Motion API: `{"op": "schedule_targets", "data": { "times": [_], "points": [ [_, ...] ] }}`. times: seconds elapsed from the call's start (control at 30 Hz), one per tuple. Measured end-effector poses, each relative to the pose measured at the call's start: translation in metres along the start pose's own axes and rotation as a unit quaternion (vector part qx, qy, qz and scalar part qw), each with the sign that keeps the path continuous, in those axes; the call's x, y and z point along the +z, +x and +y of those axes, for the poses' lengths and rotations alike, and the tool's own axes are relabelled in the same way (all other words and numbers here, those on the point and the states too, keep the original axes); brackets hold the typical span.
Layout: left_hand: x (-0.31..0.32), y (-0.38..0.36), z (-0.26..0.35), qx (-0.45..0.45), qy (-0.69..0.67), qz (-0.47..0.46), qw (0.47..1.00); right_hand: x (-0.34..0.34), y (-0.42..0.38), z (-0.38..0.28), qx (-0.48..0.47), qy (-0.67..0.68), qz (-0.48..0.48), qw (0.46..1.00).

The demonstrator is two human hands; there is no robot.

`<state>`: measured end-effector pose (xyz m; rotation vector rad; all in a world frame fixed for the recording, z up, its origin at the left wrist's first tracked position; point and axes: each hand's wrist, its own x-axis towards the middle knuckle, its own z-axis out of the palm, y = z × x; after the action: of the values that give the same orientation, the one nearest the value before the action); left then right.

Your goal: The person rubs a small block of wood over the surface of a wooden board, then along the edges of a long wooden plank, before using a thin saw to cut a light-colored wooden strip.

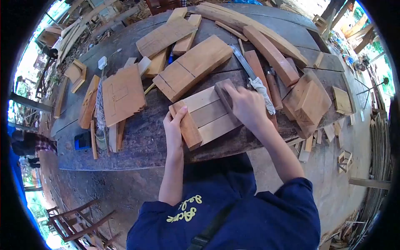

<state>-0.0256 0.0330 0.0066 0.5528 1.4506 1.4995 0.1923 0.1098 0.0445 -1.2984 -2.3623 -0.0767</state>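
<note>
A small wooden assembly of three pale slats (209,112) lies at the near edge of the dark workbench. An orange-brown crosspiece (186,127) sits at its left end, and my left hand (175,127) grips that piece with the thumb on top. Across the right end of the slats is a darker brown wooden block (225,95). My right hand (248,106) is closed on this block from above, its fingers bent over the upper part. The slats run between the two pieces, with narrow dark gaps between them.
A thick marked wood block (193,66) lies just beyond the assembly. Left is a flat board (123,95); right are a cloth-wrapped saw (260,89), a chisel handle (273,89) and stacked blocks (308,102). Long curved beams (254,27) cross the far side of the workbench (146,146).
</note>
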Motion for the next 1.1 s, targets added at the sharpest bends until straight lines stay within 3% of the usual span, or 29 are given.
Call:
{"op": "schedule_targets", "data": {
  "times": [0.07,0.13,0.37,0.43,0.47,0.53,0.6,0.63,0.7,0.73,0.8,0.9,0.93,1.03,1.1],
  "points": [
    [-0.001,-0.001,-0.001,0.005,-0.001,0.001,1.000,0.007,0.011,-0.001,-0.015,0.007,0.030,0.999],
    [-0.002,0.003,-0.003,0.025,0.009,0.005,1.000,0.005,0.011,-0.003,-0.012,-0.011,0.000,1.000],
    [0.001,0.000,0.007,0.005,0.000,0.013,1.000,-0.062,-0.089,-0.012,0.000,0.028,-0.069,0.997],
    [0.002,-0.005,0.030,0.090,0.021,-0.065,0.994,-0.073,-0.093,-0.005,0.001,0.057,-0.092,0.994],
    [0.005,-0.009,0.050,0.108,0.045,-0.094,0.989,-0.075,-0.091,0.001,0.013,0.094,-0.052,0.994],
    [0.013,-0.013,0.081,0.157,0.100,-0.144,0.972,-0.083,-0.078,-0.001,0.034,0.131,-0.014,0.991],
    [0.019,0.000,0.094,0.266,0.206,-0.130,0.932,-0.069,-0.067,-0.007,0.002,0.183,0.021,0.983],
    [0.025,-0.004,0.112,0.266,0.204,-0.121,0.934,-0.063,-0.063,-0.012,-0.021,0.234,0.060,0.970],
    [0.045,-0.017,0.150,0.332,0.439,-0.143,0.823,-0.061,-0.056,-0.023,0.000,0.260,0.008,0.966],
    [0.053,-0.013,0.151,0.329,0.437,-0.136,0.826,-0.053,-0.052,-0.022,-0.052,0.222,-0.019,0.974],
    [0.067,-0.004,0.151,0.365,0.491,-0.182,0.770,-0.035,-0.047,-0.016,-0.112,0.179,-0.025,0.977],
    [0.079,-0.005,0.152,0.337,0.519,-0.199,0.760,-0.023,-0.029,-0.002,-0.103,0.158,0.000,0.982],
    [0.079,-0.005,0.150,0.333,0.520,-0.200,0.761,-0.025,-0.024,0.000,-0.093,0.094,-0.003,0.991],
    [0.080,-0.002,0.147,0.364,0.509,-0.189,0.757,-0.017,-0.027,-0.004,-0.065,0.091,0.017,0.994],
    [0.079,-0.003,0.149,0.353,0.502,-0.199,0.764,-0.017,-0.042,-0.014,-0.117,0.072,-0.036,0.990]
  ]
}}
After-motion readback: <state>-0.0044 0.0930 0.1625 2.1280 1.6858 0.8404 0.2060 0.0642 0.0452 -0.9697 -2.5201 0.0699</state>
